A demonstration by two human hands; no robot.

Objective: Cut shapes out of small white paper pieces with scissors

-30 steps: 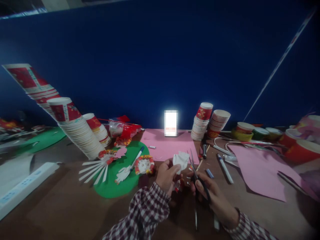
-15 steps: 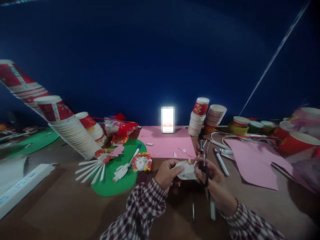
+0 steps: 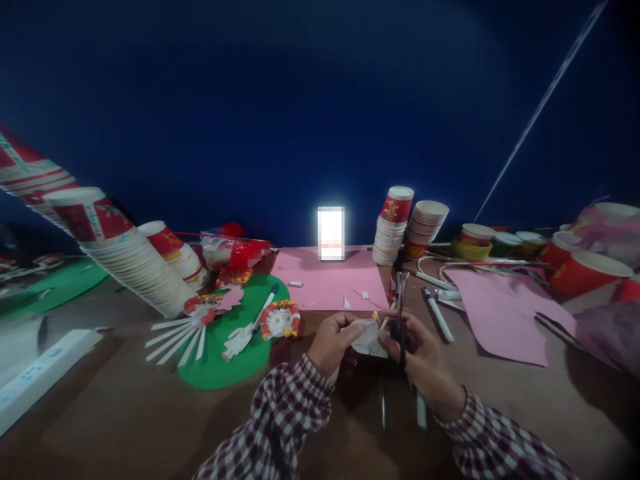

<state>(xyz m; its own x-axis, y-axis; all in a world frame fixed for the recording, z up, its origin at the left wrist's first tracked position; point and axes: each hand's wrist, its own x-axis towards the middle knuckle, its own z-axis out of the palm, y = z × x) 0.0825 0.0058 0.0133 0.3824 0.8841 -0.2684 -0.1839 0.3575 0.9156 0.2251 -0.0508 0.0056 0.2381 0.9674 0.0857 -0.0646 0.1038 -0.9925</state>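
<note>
Between the thumb and fingers of my left hand [image 3: 329,347] is a small whitish piece of paper [image 3: 367,340], bent at its edges. My right hand [image 3: 425,357] has scissors [image 3: 402,343] with dark handles hanging in its fingers, blades pointing up and away from the paper. The fingertips of that same hand pinch the paper's right edge, near a small red and yellow bit. To the left lies a green paper shape [image 3: 210,373] bearing a white hand-shaped cutout [image 3: 239,341], a marker [image 3: 265,308] and a red-rimmed round paper piece [image 3: 280,321].
Stacked paper cups [image 3: 125,267] lean at the left, and more cup stacks [image 3: 391,233] stand behind my hands. Pink sheets [image 3: 500,320] lie at the back and right. A white marker [image 3: 438,317] rests right of my hands; a white power strip [image 3: 45,373] is far left.
The whole view has shifted slightly, so everything sits a little further left and up. My hands stay together on the paper, with the scissors still in my right hand.
</note>
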